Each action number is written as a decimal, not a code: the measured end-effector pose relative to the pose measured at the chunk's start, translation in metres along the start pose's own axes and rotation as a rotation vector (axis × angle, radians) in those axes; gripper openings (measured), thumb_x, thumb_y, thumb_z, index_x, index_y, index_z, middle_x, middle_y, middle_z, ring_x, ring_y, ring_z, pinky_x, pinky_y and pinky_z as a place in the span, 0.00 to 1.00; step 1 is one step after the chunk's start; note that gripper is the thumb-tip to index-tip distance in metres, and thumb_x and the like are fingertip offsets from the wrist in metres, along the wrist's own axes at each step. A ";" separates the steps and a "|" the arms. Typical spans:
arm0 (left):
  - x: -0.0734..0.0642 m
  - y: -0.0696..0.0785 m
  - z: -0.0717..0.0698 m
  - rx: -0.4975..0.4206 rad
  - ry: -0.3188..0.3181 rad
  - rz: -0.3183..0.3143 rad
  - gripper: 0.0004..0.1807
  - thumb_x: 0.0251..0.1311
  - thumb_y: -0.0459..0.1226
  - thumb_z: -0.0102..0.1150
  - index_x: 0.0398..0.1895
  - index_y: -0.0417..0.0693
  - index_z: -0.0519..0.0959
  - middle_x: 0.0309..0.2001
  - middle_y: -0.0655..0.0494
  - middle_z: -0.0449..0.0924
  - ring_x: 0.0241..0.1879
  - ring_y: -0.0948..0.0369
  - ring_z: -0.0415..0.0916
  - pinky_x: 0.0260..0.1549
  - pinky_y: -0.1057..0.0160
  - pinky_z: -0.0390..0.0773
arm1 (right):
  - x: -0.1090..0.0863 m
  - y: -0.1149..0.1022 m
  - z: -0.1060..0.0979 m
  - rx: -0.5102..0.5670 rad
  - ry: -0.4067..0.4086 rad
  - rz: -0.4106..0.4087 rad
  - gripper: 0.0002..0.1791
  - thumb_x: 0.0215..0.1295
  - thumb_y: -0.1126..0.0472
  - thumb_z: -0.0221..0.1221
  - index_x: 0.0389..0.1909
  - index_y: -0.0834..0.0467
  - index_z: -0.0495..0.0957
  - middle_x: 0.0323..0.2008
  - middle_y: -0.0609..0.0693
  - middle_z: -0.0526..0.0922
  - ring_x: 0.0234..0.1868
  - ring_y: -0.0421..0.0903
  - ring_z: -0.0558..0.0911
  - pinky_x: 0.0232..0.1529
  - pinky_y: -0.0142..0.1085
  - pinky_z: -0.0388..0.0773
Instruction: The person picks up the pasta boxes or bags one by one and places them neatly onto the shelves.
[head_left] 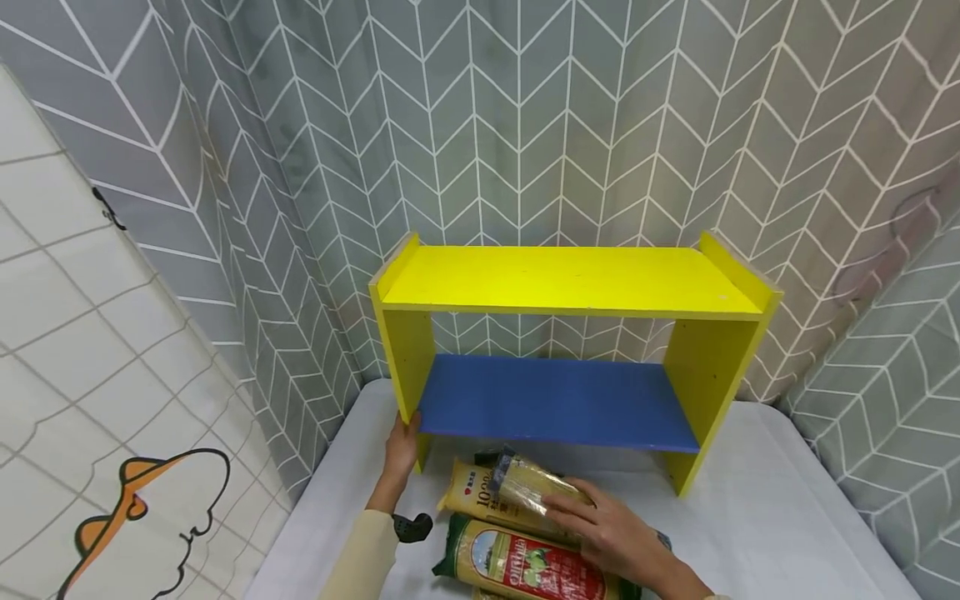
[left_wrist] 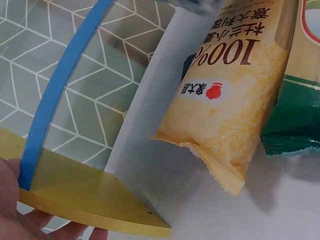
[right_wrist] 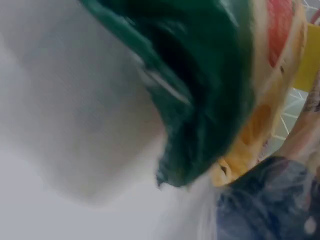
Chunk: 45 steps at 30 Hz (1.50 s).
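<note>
Right fingers (head_left: 573, 523) grip a clear packet (head_left: 531, 483) pointing lengthwise toward the surface's (head_left: 780, 517) rear-left corner; left fingers (left_wrist: 69, 231) grip the shelf (head_left: 558, 398).

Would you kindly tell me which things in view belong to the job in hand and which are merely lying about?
Likely part of the job:
shelf, gripped by the left hand
clear pack, held by the right hand
yellow bag, close by
green-ended bag, close by

Apparently just surroundings:
table
curtain
printed sheet
</note>
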<state>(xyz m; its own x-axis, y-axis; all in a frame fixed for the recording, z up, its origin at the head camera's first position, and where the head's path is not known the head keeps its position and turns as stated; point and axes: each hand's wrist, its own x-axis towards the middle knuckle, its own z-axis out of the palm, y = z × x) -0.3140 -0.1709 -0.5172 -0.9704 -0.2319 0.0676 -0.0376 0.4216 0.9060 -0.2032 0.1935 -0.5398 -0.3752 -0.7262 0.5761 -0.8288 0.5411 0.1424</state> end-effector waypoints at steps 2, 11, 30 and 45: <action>-0.001 0.000 0.001 -0.009 -0.004 -0.005 0.30 0.82 0.48 0.37 0.76 0.37 0.59 0.70 0.27 0.68 0.66 0.33 0.70 0.62 0.36 0.70 | 0.002 0.003 -0.003 -0.006 0.029 -0.009 0.49 0.35 0.65 0.80 0.67 0.48 0.78 0.67 0.46 0.80 0.63 0.53 0.78 0.50 0.41 0.84; -0.002 -0.002 0.001 -0.020 0.002 -0.007 0.30 0.82 0.48 0.38 0.77 0.39 0.57 0.71 0.27 0.67 0.68 0.32 0.68 0.64 0.35 0.68 | 0.012 0.028 -0.026 -0.055 0.114 0.083 0.30 0.81 0.55 0.30 0.69 0.53 0.76 0.68 0.51 0.78 0.67 0.59 0.74 0.60 0.44 0.76; 0.001 -0.002 0.005 -0.035 0.018 0.012 0.29 0.82 0.46 0.38 0.76 0.39 0.59 0.71 0.28 0.68 0.67 0.34 0.70 0.63 0.35 0.69 | 0.012 0.081 -0.057 -0.229 0.089 0.370 0.36 0.46 0.78 0.71 0.62 0.63 0.79 0.64 0.63 0.79 0.55 0.71 0.79 0.49 0.62 0.80; 0.000 0.000 0.003 -0.034 0.018 0.018 0.28 0.82 0.46 0.37 0.75 0.37 0.59 0.69 0.27 0.69 0.65 0.34 0.71 0.62 0.36 0.70 | 0.005 0.089 -0.062 -0.262 -0.088 0.633 0.33 0.58 0.59 0.70 0.65 0.66 0.76 0.65 0.66 0.77 0.59 0.71 0.77 0.51 0.66 0.77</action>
<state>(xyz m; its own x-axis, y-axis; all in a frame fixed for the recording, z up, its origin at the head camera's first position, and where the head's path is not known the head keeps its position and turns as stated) -0.3142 -0.1686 -0.5182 -0.9664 -0.2404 0.0909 -0.0122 0.3960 0.9182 -0.2532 0.2643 -0.4743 -0.7954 -0.2621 0.5464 -0.3151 0.9491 -0.0035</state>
